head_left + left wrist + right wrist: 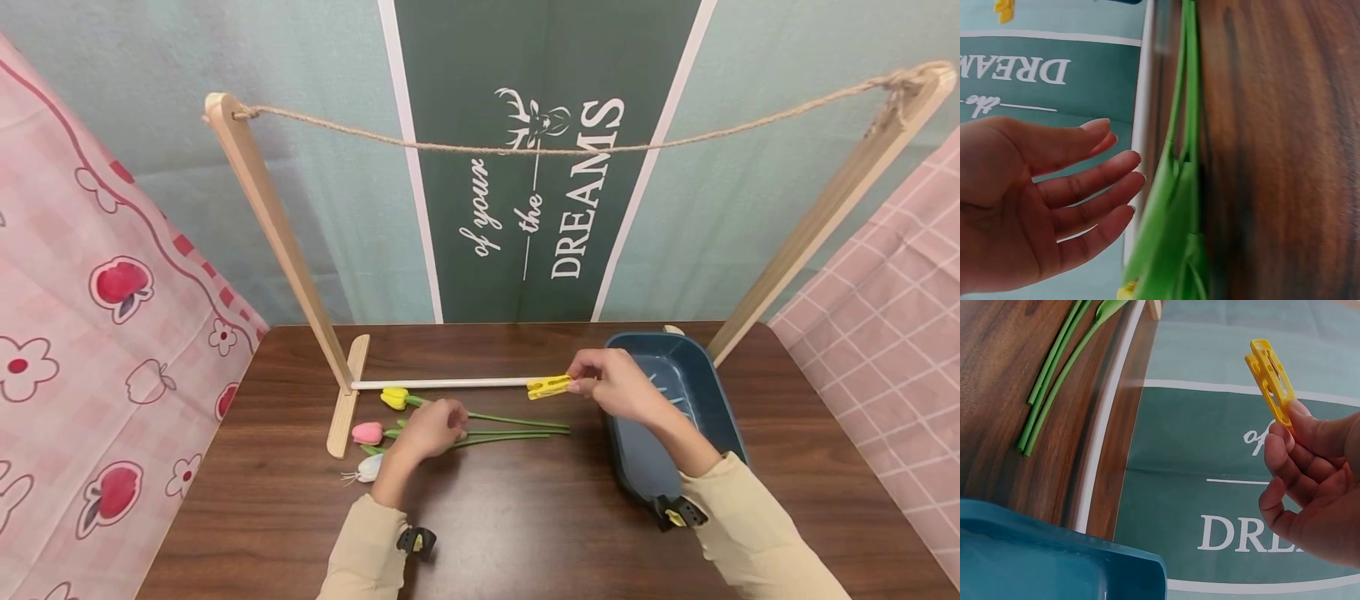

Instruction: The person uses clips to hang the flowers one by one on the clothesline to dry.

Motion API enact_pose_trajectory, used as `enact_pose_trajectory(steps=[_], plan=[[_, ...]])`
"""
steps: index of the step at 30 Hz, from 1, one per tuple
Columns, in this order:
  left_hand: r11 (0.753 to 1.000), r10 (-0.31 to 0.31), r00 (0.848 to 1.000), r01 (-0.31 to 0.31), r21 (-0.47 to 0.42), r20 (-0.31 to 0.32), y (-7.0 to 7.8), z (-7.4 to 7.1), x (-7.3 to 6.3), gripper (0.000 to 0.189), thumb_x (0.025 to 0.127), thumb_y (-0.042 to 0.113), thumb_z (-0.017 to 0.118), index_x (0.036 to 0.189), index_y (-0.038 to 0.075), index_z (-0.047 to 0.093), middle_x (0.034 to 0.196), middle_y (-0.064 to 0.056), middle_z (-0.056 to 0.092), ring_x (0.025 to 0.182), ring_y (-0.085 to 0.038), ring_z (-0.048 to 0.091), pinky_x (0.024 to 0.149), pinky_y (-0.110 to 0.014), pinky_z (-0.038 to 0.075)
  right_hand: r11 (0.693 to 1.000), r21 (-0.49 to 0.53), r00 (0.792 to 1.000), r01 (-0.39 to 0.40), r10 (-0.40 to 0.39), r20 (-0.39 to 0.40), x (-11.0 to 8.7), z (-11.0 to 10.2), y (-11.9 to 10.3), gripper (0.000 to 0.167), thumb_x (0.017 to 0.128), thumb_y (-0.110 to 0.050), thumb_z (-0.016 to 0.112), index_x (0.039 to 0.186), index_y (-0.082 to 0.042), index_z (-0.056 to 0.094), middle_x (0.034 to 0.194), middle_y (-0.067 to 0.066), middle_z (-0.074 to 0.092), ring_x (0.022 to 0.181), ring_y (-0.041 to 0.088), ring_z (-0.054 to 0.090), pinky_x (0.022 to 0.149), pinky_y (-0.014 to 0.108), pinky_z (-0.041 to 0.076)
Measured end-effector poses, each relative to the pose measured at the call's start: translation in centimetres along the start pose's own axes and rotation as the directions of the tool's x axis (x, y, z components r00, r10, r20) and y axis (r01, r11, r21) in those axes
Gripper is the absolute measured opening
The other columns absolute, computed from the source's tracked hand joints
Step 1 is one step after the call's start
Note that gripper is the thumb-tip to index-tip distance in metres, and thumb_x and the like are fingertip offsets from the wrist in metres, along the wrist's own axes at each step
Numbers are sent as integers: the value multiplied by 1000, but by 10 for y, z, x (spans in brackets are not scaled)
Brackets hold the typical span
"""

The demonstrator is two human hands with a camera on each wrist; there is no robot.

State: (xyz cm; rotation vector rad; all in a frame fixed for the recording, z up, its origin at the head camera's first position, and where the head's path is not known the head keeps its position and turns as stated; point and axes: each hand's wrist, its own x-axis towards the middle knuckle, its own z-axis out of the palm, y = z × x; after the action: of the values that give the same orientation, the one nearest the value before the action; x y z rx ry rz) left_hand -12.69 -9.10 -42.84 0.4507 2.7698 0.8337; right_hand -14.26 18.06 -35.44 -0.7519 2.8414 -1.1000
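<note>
A yellow clothespin [1270, 381] is pinched between the thumb and index finger of my right hand [611, 379], beside the left rim of the blue basin [720, 408]. My left hand [433, 429] hovers over the artificial tulips with loosely bent fingers and nothing between them, as the left wrist view shows. Beneath it the tulips lie side by side on the table: a yellow tulip [394, 398], a pink tulip [367, 432] and a white tulip [370, 468]. Their green stems [525, 432] point right, and my left hand and forearm partly cover them.
A wooden frame has a left post [273, 225], a right post [825, 217] and a white rod [450, 384] low between them. Twine [465, 149] sags between the post tops. Fabric curtains [322, 208] hang behind the brown table [540, 533] and at both sides.
</note>
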Motion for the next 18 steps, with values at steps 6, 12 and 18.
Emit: enact_pose_trajectory(steps=[6,12,18], plan=[[999,-38,999,38,40,6,-10,9,1,9,75,8,69,82,9,62,71,1,56,70,-18,55,62,-33,43,1000,19,1000,-2,1,17,-1,0,0,13,74,6,68,73,-5,63,62,-4,56,53,11,46,47,25,40],[997,-51,999,50,55,7,-13,14,1,9,74,6,68,78,8,60,68,2,54,65,-17,52,59,-31,42,1000,23,999,-17,16,32,-2,0,2,11,75,6,68,74,-4,63,63,-3,56,53,11,46,47,25,40],[995,-51,999,52,83,-17,-12,17,-1,8,72,4,66,76,9,61,66,3,54,63,-16,51,56,-30,42,999,26,998,-35,33,46,-3,0,4,11,75,6,68,75,-4,62,64,-1,56,54,13,46,47,26,40]])
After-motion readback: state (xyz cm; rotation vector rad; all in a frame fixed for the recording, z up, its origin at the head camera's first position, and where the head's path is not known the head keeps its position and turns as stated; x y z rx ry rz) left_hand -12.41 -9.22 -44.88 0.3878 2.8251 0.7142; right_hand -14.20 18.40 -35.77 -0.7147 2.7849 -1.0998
